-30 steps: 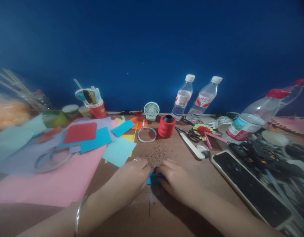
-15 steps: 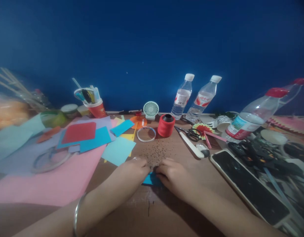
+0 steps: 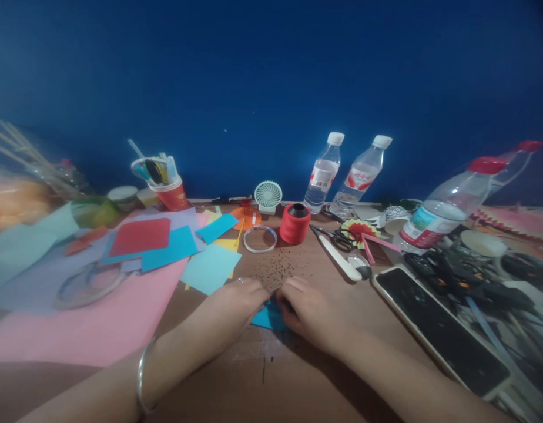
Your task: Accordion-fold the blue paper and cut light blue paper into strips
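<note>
Blue paper [image 3: 268, 317] part hid by L hand [image 3: 240, 306], R hand [image 3: 310, 310]; fingers curled, can't tell if pinching; dark bit [image 3: 274, 295] unclear.

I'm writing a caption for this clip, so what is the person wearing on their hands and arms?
The left hand has a silvery ring, too small to make out in detail, and a plain, thin silver bangle circles that arm. The right hand shows no jewellery. No gloves or sleeves are visible.

Six o'clock: matte bright-blue paper piece [image 3: 268, 318] partly hidden by left hand [image 3: 241, 301] and right hand [image 3: 310, 310]; grip obscured. Nine o'clock: rounded orange mass [image 3: 16, 197] blurred, edge-cropped.
</note>
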`<state>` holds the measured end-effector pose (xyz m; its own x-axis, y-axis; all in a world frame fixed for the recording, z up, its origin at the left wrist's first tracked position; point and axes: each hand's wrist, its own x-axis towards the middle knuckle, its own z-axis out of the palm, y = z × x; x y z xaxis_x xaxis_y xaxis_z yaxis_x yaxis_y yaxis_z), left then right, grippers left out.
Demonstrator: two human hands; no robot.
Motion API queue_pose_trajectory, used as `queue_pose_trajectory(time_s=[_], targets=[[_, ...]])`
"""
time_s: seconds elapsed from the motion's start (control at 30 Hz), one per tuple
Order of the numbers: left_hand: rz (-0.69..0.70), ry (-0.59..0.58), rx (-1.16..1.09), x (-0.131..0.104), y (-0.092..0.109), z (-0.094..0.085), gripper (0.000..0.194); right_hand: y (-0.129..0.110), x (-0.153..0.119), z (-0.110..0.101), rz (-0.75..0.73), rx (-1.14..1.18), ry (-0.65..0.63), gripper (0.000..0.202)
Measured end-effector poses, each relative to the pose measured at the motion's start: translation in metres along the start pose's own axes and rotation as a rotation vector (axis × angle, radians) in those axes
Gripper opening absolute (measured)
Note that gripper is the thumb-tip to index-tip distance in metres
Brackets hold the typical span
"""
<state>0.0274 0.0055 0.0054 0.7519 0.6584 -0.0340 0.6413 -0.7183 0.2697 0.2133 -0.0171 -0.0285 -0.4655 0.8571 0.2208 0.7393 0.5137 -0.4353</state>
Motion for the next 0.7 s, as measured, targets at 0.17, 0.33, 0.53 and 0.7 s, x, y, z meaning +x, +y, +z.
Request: queue_pose_trajectory(time_s=[0.17, 0.33, 0.53, 0.7], targets=[[-0.127, 0.102, -0.230, 0.001, -0.005, -0.005, 0.018, -0.001, -0.001, -0.010, 0.078, 0.189, 0.036, 0.011], [-0.241, 0.147, -0.397, 0.002, -0.006, -0.007, 0.018, 0.003, -0.001, -0.014, 0.170, 0.517, 0.086, 0.017], [-0.277, 0.181, -0.526, 0.001, -0.006, -0.002, 0.018, 0.005, -0.001, -0.013, 0.273, 0.631, 0.129, 0.016], [-0.234, 0.167, -0.560, -0.001, -0.002, -0.006, 0.023, 0.007, 0.000, -0.010, 0.361, 0.751, 0.178, 0.015]])
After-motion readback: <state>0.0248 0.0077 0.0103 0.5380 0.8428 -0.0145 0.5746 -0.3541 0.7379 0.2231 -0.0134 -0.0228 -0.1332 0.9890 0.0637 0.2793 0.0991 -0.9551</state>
